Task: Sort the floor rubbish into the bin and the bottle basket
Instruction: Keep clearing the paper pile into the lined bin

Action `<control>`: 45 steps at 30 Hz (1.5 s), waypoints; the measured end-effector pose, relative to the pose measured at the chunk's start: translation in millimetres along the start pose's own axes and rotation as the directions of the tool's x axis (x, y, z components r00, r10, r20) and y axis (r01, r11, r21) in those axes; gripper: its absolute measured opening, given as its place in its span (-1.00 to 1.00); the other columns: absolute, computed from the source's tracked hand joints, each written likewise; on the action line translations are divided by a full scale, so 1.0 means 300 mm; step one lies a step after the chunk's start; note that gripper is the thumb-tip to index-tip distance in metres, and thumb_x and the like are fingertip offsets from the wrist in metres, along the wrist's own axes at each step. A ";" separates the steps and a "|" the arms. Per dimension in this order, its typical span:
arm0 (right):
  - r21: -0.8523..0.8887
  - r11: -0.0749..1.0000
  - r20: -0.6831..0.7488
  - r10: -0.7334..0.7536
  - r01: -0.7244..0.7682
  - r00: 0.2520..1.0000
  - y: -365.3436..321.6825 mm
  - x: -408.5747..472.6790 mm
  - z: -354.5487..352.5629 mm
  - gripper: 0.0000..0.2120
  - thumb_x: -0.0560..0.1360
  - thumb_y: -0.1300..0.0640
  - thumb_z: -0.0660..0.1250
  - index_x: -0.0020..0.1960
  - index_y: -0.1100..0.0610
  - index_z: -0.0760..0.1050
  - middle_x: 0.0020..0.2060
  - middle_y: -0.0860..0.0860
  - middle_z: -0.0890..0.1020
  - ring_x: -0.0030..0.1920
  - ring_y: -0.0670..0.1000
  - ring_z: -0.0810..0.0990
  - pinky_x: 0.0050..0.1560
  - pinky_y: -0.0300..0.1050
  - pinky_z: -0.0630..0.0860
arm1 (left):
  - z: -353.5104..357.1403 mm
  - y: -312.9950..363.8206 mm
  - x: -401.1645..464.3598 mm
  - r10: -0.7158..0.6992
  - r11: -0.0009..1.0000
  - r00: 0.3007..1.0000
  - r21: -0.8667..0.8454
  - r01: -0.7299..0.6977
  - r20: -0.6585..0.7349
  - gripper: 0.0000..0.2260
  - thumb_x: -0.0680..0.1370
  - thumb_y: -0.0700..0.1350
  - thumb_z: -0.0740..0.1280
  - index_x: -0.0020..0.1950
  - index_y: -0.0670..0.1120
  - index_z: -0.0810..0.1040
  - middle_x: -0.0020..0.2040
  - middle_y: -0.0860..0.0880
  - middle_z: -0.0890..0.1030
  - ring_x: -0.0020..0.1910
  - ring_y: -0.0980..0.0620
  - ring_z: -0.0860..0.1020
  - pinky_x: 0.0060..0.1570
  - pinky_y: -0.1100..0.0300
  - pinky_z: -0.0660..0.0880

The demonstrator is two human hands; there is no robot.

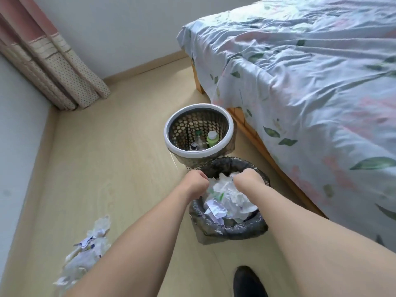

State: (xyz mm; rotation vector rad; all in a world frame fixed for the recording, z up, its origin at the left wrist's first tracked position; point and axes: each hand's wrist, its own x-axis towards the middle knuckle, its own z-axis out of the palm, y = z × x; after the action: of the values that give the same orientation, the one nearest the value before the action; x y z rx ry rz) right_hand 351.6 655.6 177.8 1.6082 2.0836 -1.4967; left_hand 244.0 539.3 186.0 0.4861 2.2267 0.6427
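Note:
A bin lined with a black bag stands on the floor in front of me. Both my hands reach over it. My left hand and my right hand have curled fingers that grip a bundle of crumpled white paper over the bin's mouth. More crumpled paper with purple print lies inside. Behind the bin stands the round bottle basket with a white rim and dark mesh wall. It holds a green bottle with a white cap and clear bottles.
A heap of crumpled paper and plastic lies on the wooden floor at lower left. A bed with a floral sheet fills the right side. A curtain hangs at the upper left corner. My dark shoe shows at the bottom.

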 end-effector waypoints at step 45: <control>-0.553 -0.188 0.828 -0.017 0.811 0.561 -0.389 0.176 1.899 -0.17 0.44 0.40 -0.02 0.56 -0.17 -0.16 0.53 -0.19 -0.27 0.54 0.10 -0.13 0.44 0.13 0.20 | -0.578 -2.109 0.228 -0.590 0.802 0.700 -0.388 0.454 -0.403 -0.96 0.45 -0.07 0.33 -0.16 0.07 0.49 0.01 0.05 0.40 0.11 -0.04 0.31 0.22 -0.01 0.35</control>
State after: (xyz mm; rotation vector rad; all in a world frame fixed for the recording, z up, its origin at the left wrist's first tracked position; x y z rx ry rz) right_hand -16.4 276.2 -70.3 -0.3382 2.2666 0.0274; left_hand -20.1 16.9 -117.9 -0.5288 2.5399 0.7908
